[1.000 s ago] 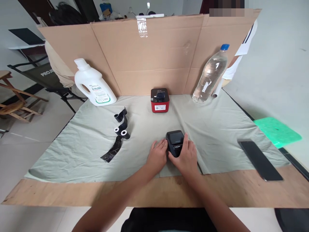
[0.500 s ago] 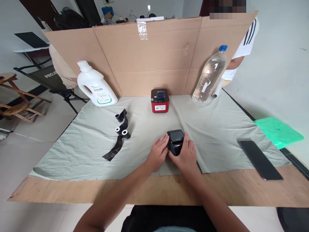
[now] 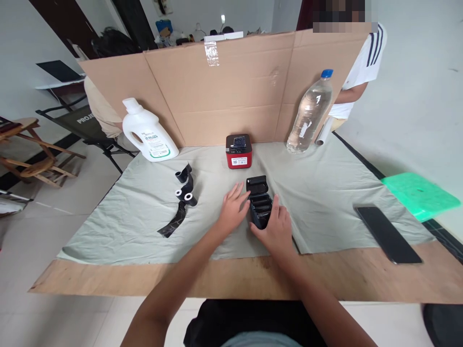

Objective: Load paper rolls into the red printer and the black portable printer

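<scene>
A small black portable printer (image 3: 261, 210) sits on the grey-green cloth right in front of me. Its hinged lid (image 3: 256, 184) is tipped up and back, showing the dark hollow inside. My right hand (image 3: 275, 226) grips the printer's right side and near corner, the thumb at the front and the fingers along the side. At the left side is my left hand (image 3: 232, 208), fingers apart and stretched out, the fingertips close to the lid's hinge; whether they touch is unclear. Further left lie small black rolls (image 3: 190, 199) with white cores and an unrolled black strip (image 3: 173, 223).
A red-and-black box-shaped device (image 3: 239, 153) stands beyond the printer. A white jug (image 3: 152, 137) and a clear bottle (image 3: 310, 115) lean on the cardboard screen (image 3: 224, 91). A phone (image 3: 388, 234) and a green sheet (image 3: 419, 195) lie right. People are behind the screen.
The printer's lid has swung up and back, uncovering its inside. My left hand has moved off the lid's edge and spread its fingers; my right hand stays on the printer. The view has shifted slightly.
</scene>
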`<state>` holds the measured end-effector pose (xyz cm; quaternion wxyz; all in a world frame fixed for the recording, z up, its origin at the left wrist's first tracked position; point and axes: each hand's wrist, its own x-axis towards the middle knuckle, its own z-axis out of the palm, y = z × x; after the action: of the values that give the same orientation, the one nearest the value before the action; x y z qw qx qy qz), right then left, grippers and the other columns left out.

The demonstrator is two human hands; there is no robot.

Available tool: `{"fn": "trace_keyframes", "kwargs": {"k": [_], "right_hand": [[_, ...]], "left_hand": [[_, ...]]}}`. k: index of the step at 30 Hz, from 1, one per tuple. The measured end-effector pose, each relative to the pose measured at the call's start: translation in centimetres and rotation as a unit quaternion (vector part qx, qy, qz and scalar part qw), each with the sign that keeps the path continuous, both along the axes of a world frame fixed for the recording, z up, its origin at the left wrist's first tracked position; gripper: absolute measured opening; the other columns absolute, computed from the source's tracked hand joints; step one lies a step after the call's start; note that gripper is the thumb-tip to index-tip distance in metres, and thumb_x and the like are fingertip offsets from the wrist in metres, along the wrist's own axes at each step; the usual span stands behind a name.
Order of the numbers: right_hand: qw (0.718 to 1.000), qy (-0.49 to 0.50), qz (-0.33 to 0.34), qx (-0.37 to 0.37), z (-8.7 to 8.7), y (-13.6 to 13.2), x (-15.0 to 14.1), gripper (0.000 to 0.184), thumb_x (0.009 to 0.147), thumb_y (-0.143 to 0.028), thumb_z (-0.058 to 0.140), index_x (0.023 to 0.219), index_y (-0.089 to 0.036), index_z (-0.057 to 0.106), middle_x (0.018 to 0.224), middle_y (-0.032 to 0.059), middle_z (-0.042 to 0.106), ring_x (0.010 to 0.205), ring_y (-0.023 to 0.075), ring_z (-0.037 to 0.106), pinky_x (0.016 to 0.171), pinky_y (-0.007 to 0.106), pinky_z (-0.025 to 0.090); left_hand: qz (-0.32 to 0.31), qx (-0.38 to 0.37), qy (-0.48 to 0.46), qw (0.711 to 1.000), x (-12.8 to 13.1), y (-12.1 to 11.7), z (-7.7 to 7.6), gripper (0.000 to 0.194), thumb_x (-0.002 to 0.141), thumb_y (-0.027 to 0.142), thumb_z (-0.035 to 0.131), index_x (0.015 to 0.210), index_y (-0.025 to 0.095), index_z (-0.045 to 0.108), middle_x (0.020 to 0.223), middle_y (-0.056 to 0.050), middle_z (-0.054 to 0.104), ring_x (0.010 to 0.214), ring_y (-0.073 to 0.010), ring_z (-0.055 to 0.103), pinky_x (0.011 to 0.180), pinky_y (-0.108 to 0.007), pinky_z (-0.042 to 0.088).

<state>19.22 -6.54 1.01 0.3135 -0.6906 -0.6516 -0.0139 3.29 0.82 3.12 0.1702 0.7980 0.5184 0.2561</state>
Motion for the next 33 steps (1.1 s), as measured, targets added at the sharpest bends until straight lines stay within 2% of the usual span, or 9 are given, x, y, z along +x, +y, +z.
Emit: {"fn": "trace_keyframes", "kwargs": {"k": [2, 4, 8, 11, 14, 17, 23, 27, 33], "right_hand": [[1.000, 0.014, 0.000, -0.003, 0.1, 0.1, 0.1, 0.116, 0.074, -0.056, 0.073, 0.162, -0.006, 0.016, 0.117, 0.0207, 0.056, 0.102, 0.0371, 0.055, 0.092, 0.053, 0.050], [0.999, 0.043, 0.002, -0.008, 0.3, 0.2, 0.3, 0.116, 0.076, -0.059, 0.072, 0.162, -0.005, 0.016, 0.119, 0.0219, 0.056, 0.106, 0.0381, 0.056, 0.095, 0.055, 0.049], [0.992, 0.123, 0.006, -0.037, 0.9, 0.3, 1.0, 0.102, 0.086, -0.060, 0.061, 0.162, -0.006, 0.018, 0.123, 0.0229, 0.056, 0.113, 0.0390, 0.056, 0.098, 0.055, 0.049], [0.984, 0.170, 0.006, -0.051, 1.2, 0.4, 1.3, 0.095, 0.091, -0.059, 0.054, 0.162, -0.006, 0.018, 0.129, 0.0242, 0.054, 0.120, 0.0397, 0.055, 0.099, 0.056, 0.049], [0.977, 0.206, 0.013, -0.055, 1.4, 0.5, 1.5, 0.090, 0.093, -0.056, 0.051, 0.161, -0.007, 0.018, 0.131, 0.0241, 0.052, 0.125, 0.0390, 0.052, 0.103, 0.056, 0.047], [0.966, 0.249, 0.010, -0.065, 1.4, 0.5, 1.7, 0.086, 0.095, -0.054, 0.049, 0.161, -0.009, 0.020, 0.134, 0.0231, 0.051, 0.123, 0.0369, 0.052, 0.103, 0.056, 0.047], [0.929, 0.368, -0.013, -0.031, 1.3, 1.0, 2.7, 0.079, 0.094, -0.055, 0.051, 0.158, -0.016, 0.027, 0.134, 0.0182, 0.051, 0.098, 0.0254, 0.060, 0.088, 0.046, 0.055], [0.909, 0.416, -0.036, -0.007, 1.8, 1.2, 3.1, 0.074, 0.091, -0.055, 0.054, 0.153, -0.018, 0.036, 0.130, 0.0149, 0.055, 0.093, 0.0219, 0.060, 0.081, 0.040, 0.055], [0.896, 0.442, -0.041, -0.013, 2.3, 1.2, 3.0, 0.074, 0.090, -0.055, 0.055, 0.150, -0.015, 0.039, 0.132, 0.0160, 0.056, 0.095, 0.0220, 0.061, 0.080, 0.038, 0.053]], "left_hand": [[0.025, 0.045, 0.056, 0.997, 0.7, 0.4, 1.6, 0.029, 0.099, 0.030, 0.053, 0.116, 0.026, 0.075, 0.150, -0.007, 0.055, 0.142, -0.0283, 0.044, 0.115, -0.046, 0.038], [0.048, 0.062, 0.113, 0.991, 1.7, 1.0, 3.3, 0.020, 0.093, 0.031, 0.062, 0.103, 0.027, 0.079, 0.136, -0.009, 0.061, 0.129, -0.0304, 0.051, 0.104, -0.046, 0.044], [0.034, 0.031, 0.209, 0.977, 4.0, 2.0, 6.0, 0.017, 0.091, 0.032, 0.066, 0.092, 0.024, 0.080, 0.115, -0.010, 0.064, 0.114, -0.0285, 0.056, 0.098, -0.043, 0.042], [0.014, -0.009, 0.278, 0.961, 5.2, 2.1, 7.0, 0.017, 0.090, 0.029, 0.067, 0.095, 0.019, 0.079, 0.110, -0.012, 0.067, 0.109, -0.0270, 0.059, 0.100, -0.041, 0.040], [0.022, 0.000, 0.297, 0.955, 5.4, 1.9, 7.0, 0.019, 0.090, 0.028, 0.066, 0.102, 0.017, 0.078, 0.114, -0.014, 0.067, 0.112, -0.0274, 0.060, 0.100, -0.040, 0.038], [0.028, 0.023, 0.266, 0.963, 5.1, 1.6, 6.1, 0.020, 0.092, 0.028, 0.063, 0.103, 0.020, 0.078, 0.115, -0.012, 0.069, 0.111, -0.0268, 0.061, 0.097, -0.040, 0.039], [0.020, 0.008, 0.219, 0.975, 5.0, 1.1, 4.3, 0.024, 0.096, 0.025, 0.055, 0.098, 0.024, 0.078, 0.094, -0.006, 0.077, 0.098, -0.0239, 0.067, 0.093, -0.040, 0.040], [-0.042, -0.026, 0.244, 0.968, 5.6, 1.3, 4.7, 0.018, 0.089, 0.026, 0.065, 0.100, 0.023, 0.078, 0.098, -0.009, 0.078, 0.105, -0.0274, 0.068, 0.095, -0.041, 0.044], [-0.057, -0.038, 0.255, 0.964, 6.0, 1.7, 5.8, 0.016, 0.084, 0.022, 0.072, 0.098, 0.019, 0.077, 0.100, -0.012, 0.077, 0.107, -0.0298, 0.069, 0.094, -0.040, 0.049]]}}
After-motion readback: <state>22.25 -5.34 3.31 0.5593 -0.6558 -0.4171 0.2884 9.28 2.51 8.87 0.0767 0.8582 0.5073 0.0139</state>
